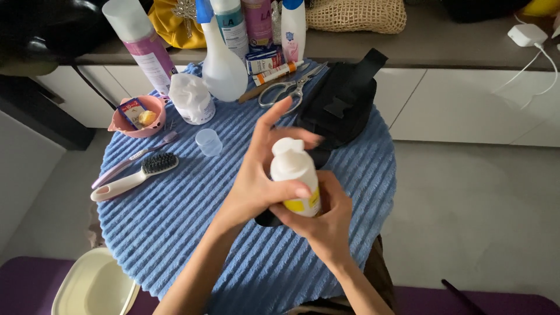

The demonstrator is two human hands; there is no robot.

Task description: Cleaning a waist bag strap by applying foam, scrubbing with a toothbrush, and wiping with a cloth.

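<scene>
A small white bottle [294, 175] with a yellow label is held upright over the round table covered by a blue ribbed towel [192, 221]. My right hand [324, 224] grips it from below and behind. My left hand [259, 172] wraps its side, thumb across the front, fingers near the white top, index finger raised. A black shoe [341, 108] lies just behind the bottle, partly hidden by my hands. A clear small cap [209, 142] stands on the towel to the left.
A white brush [133, 178] and a purple toothbrush [131, 158] lie at left. A pink bowl [140, 116], a wipes tub [191, 98], a spray bottle [223, 61], scissors [289, 88] and several bottles crowd the far edge. A cream basin [93, 286] sits lower left.
</scene>
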